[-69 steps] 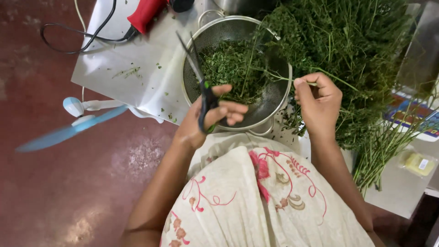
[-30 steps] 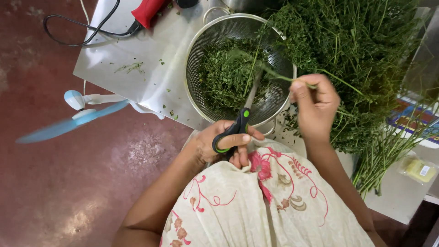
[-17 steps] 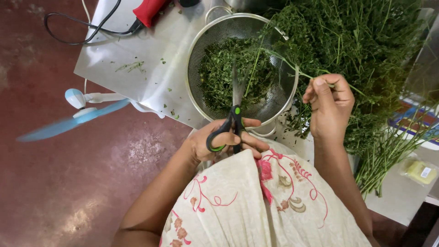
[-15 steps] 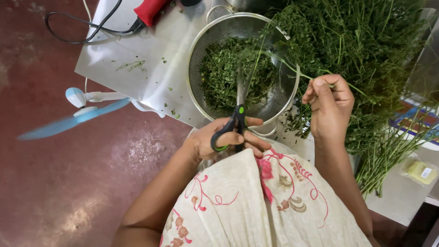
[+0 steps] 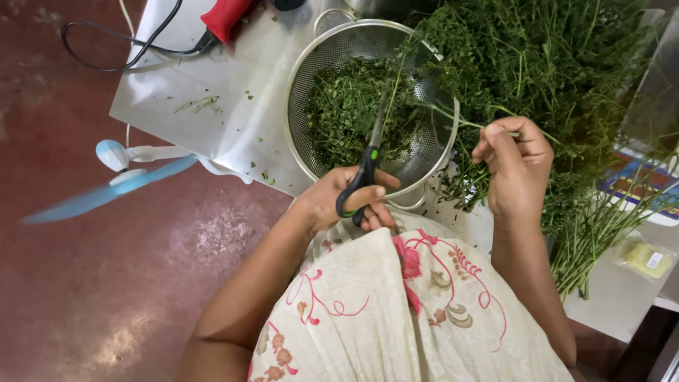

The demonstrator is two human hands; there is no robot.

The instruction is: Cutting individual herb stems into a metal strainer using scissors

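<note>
Scissors [image 5: 366, 173] in left hand [image 5: 346, 201] | herb stem [image 5: 453, 117] in right hand [image 5: 516, 166]

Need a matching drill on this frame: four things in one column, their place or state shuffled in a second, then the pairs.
Things:
1. scissors
2. metal colander
3. green stem
4. red-handled tool

Places or states:
A. pinched in the fingers of the right hand
B. at the far edge of the steel sheet, cord attached
C. held in the left hand, blades over the chopped herbs
D. holds chopped green leaves

Pairs: 1-C, 2-D, 3-A, 4-B
</note>
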